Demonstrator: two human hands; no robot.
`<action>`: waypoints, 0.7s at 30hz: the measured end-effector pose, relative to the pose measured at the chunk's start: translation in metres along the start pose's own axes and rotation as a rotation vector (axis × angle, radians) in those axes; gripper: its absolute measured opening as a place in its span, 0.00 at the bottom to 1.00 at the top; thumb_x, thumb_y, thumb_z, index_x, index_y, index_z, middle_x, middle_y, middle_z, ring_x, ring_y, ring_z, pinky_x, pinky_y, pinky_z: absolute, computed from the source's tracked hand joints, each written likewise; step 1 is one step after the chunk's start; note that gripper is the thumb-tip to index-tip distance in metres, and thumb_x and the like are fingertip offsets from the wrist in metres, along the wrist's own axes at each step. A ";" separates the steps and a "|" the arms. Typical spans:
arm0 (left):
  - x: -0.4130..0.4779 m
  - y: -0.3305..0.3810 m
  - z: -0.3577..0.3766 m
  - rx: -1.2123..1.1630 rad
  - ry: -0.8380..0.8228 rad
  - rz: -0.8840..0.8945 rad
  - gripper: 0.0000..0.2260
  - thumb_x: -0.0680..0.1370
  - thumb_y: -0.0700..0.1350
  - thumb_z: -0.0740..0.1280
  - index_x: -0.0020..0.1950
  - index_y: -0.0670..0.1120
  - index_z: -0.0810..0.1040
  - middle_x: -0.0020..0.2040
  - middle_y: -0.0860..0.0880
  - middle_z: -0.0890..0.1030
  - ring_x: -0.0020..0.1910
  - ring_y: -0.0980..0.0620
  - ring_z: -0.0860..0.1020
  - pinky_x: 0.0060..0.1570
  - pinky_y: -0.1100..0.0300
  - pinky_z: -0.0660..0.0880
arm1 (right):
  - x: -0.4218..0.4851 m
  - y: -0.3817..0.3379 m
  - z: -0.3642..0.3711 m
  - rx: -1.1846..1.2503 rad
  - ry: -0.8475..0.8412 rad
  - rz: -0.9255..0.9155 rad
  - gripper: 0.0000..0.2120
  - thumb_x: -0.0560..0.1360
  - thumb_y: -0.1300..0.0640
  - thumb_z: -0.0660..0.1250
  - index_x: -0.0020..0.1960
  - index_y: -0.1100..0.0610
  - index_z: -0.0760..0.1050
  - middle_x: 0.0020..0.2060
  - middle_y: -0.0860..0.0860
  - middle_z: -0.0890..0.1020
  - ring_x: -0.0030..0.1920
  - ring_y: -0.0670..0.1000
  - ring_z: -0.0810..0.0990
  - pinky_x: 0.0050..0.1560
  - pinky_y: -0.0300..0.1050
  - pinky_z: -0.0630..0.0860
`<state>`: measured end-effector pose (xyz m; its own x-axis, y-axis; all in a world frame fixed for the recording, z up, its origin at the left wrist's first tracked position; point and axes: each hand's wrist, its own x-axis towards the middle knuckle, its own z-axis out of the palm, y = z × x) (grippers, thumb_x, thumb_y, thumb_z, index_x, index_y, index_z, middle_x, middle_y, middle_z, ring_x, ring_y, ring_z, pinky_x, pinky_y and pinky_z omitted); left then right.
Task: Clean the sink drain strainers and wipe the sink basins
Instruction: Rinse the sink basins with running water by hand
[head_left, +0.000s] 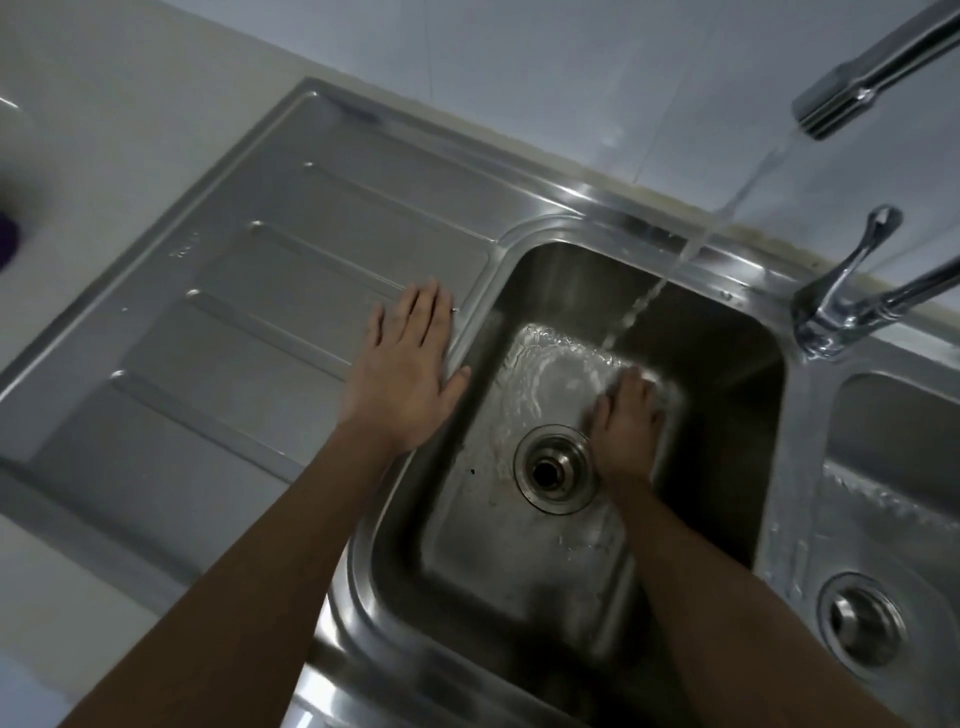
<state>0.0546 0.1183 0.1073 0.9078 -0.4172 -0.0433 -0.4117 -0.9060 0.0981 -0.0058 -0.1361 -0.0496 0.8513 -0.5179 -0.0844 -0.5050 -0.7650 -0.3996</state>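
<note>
Two hands are at the sink, both released and grasping nothing. The left hand lies flat with fingers spread on the drainboard, its thumb at the rim of the left basin. The right hand presses stretched fingers on that basin's wet floor, just beside the left drain, under the water stream from the faucet. Two basins show, each with one drain. The right basin, holding the right drain, is cut by the frame edge. The drainboard runs wide leftward to the desk.

Dim, grey light — glare on wet steel, blurred and bent at edges.
</note>
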 end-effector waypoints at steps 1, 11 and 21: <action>0.000 0.000 0.001 0.001 0.008 -0.002 0.33 0.79 0.61 0.45 0.77 0.45 0.39 0.78 0.46 0.41 0.77 0.50 0.39 0.72 0.52 0.35 | 0.009 0.000 0.003 -0.085 -0.011 0.032 0.30 0.78 0.48 0.46 0.76 0.62 0.55 0.75 0.60 0.59 0.76 0.60 0.55 0.74 0.62 0.52; 0.000 0.000 0.003 -0.011 0.002 0.003 0.33 0.80 0.60 0.49 0.78 0.46 0.41 0.78 0.46 0.42 0.77 0.50 0.40 0.73 0.51 0.38 | -0.032 -0.084 0.047 -0.089 -0.261 -0.523 0.32 0.79 0.44 0.42 0.77 0.62 0.51 0.77 0.58 0.53 0.77 0.56 0.49 0.77 0.54 0.49; -0.002 0.002 -0.004 -0.029 -0.035 -0.001 0.32 0.80 0.60 0.47 0.78 0.45 0.41 0.78 0.46 0.42 0.77 0.49 0.40 0.74 0.49 0.40 | -0.078 -0.009 0.008 -0.388 -0.217 -0.536 0.26 0.74 0.52 0.58 0.69 0.62 0.69 0.69 0.58 0.72 0.69 0.57 0.71 0.67 0.64 0.65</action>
<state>0.0519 0.1175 0.1118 0.9047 -0.4187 -0.0782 -0.4075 -0.9043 0.1272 -0.0665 -0.0860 -0.0467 0.9862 0.0264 -0.1632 0.0126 -0.9963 -0.0853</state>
